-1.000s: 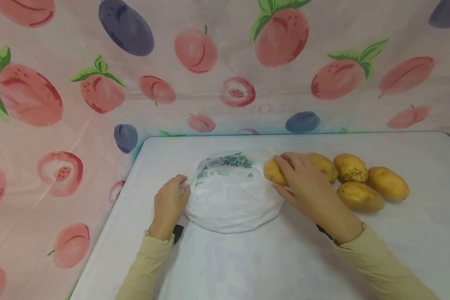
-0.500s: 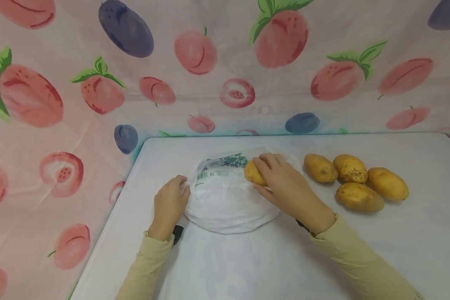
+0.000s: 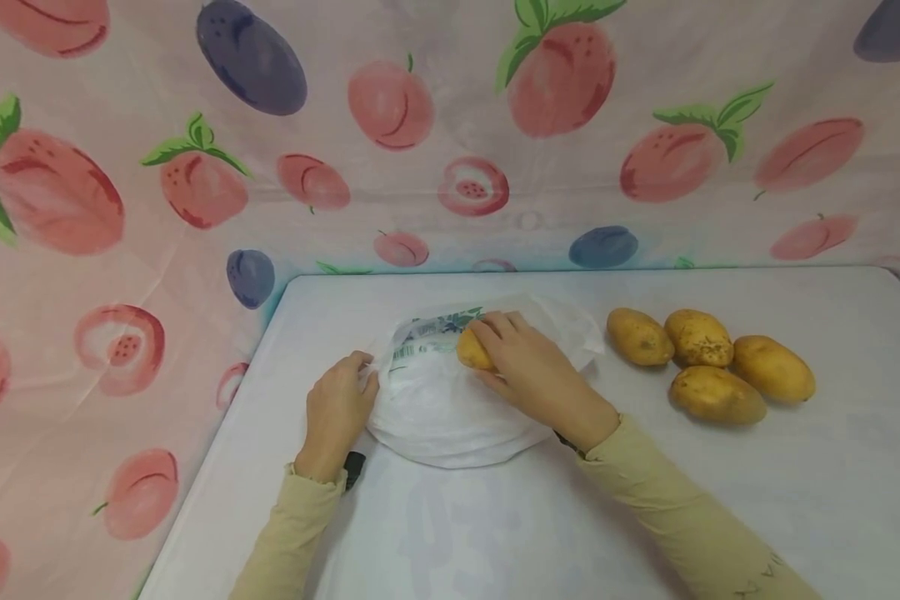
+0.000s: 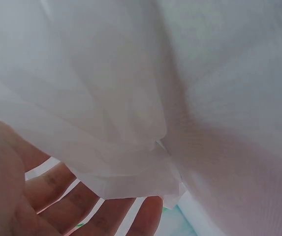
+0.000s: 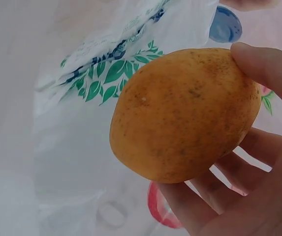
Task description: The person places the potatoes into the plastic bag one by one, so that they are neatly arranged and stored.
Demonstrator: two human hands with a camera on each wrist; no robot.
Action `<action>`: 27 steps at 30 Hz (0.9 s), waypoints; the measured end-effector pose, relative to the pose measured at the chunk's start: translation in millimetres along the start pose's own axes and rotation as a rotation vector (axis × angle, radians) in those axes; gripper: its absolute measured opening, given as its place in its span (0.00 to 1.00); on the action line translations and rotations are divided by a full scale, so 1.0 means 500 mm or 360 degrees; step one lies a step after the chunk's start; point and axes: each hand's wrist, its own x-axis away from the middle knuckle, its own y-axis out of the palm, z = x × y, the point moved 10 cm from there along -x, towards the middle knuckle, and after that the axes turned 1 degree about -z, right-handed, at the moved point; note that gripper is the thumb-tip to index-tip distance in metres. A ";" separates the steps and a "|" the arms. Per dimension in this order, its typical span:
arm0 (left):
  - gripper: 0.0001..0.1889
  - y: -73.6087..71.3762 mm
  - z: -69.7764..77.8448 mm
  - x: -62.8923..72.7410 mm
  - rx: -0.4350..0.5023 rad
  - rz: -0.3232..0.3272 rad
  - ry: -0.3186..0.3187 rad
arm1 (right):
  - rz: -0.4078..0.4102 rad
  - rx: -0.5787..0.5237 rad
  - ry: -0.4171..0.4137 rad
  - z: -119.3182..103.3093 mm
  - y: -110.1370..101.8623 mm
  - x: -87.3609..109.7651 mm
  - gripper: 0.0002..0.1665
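Presently, a yellow-orange speckled mango (image 3: pixel 472 350) is gripped in the right hand (image 3: pixel 528 367), the fingers and thumb being curled round it. In the right wrist view the fruit (image 5: pixel 182 115) is seen clamped between the thumb above and the fingers (image 5: pixel 214 191) below, just in front of the leaf print on the bag. The mango is held over the mouth of a thin white plastic bag with green leaf printing (image 3: pixel 450 400), which lies crumpled on the white table (image 3: pixel 495 533), near its left half.

The bag's left edge is pinched by the left hand (image 3: pixel 337 412), whose fingers are bent onto the film. In the left wrist view the translucent white plastic (image 4: pixel 145 98) is seen gathered in folds against the fingers (image 4: pixel 57 182); how tightly it is held cannot be told from there.

Four more yellow mangoes (image 3: pixel 708 362) are laid in a close cluster on the table to the right of the bag, well apart from both hands. Behind the table a pink curtain printed with peaches and plums (image 3: pixel 195 183) is hung.
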 end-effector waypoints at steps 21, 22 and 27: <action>0.13 0.002 -0.004 0.001 0.0026 -0.0014 -0.0002 | 0.0034 0.0036 -0.0106 -0.044 0.044 -0.063 0.26; 0.13 0.003 -0.004 0.001 0.0025 -0.0015 -0.0002 | 0.0024 0.0038 -0.0106 -0.045 0.047 -0.066 0.26; 0.13 0.004 -0.005 0.000 0.0013 -0.0018 -0.0005 | -0.0030 0.0046 -0.0106 -0.053 0.056 -0.079 0.27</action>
